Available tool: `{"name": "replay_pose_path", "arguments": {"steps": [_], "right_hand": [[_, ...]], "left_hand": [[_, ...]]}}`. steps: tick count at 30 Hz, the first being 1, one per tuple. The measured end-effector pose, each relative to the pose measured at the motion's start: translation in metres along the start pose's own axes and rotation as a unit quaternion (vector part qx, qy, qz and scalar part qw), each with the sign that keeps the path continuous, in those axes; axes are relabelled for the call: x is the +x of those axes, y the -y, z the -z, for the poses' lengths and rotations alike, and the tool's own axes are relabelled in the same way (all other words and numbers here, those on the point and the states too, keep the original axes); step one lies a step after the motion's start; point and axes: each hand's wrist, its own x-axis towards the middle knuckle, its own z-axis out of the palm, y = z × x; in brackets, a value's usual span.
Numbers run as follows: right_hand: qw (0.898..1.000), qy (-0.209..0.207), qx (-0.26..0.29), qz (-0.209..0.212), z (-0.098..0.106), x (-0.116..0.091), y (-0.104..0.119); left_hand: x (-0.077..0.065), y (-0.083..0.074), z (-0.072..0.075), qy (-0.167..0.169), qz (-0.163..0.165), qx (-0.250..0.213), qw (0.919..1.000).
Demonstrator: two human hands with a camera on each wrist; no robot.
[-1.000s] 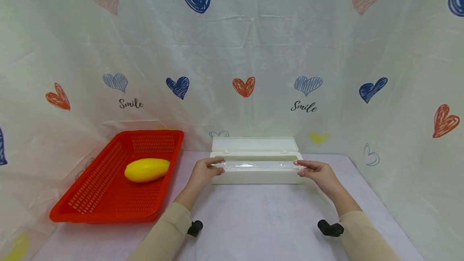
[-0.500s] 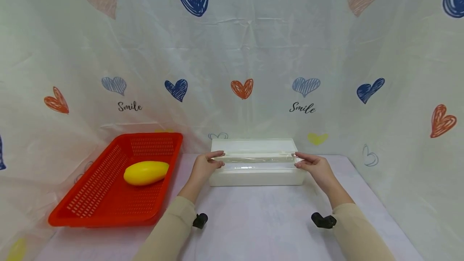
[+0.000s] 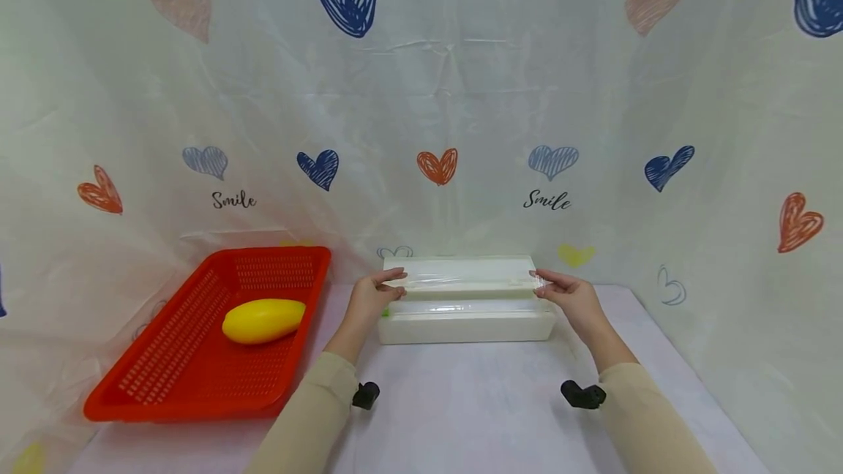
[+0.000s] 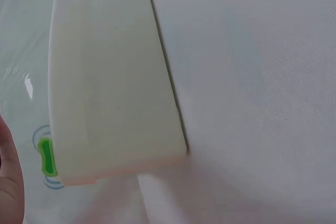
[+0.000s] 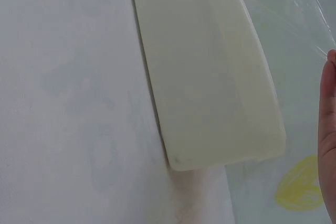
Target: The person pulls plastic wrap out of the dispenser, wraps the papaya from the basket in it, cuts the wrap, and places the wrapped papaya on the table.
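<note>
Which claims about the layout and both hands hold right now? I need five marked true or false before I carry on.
1. The red basket stands left of the white box. True.
2. The box is closed. False: its lid stands open at the back.
3. The left hand and right hand pinch the cling film. True.
4. The basket holds nothing. False: a yellow fruit lies in it.
5. The box's left end shows no green. False: a green tab shows there.

The head view looks forward and down at the cling-film dispenser (image 3: 466, 329), sharing its ends with the closer wrist views.
</note>
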Motion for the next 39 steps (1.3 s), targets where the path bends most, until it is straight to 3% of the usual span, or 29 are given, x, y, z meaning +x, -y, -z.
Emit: {"name": "replay_pose_path", "arguments": {"steps": [10, 18, 25, 39], "right_hand": [[0.999, -0.013, 0.035, 0.011, 0.0, 0.0, 0.007], [1.0, -0.014, 0.011, 0.01, 0.0, 0.001, 0.015], [0.998, -0.011, 0.05, 0.026, 0.003, 0.002, 0.018], [0.994, -0.015, 0.091, 0.05, 0.004, 0.001, 0.029]], "left_hand": [[0.005, -0.006, 0.001, 0.002, -0.004, -0.005, 1.0], [0.005, -0.014, 0.001, -0.006, -0.024, -0.028, 0.9993], [0.003, -0.022, 0.002, -0.014, -0.043, -0.038, 0.9982], [0.0, -0.037, 0.007, -0.014, -0.043, -0.008, 0.9989]]}}
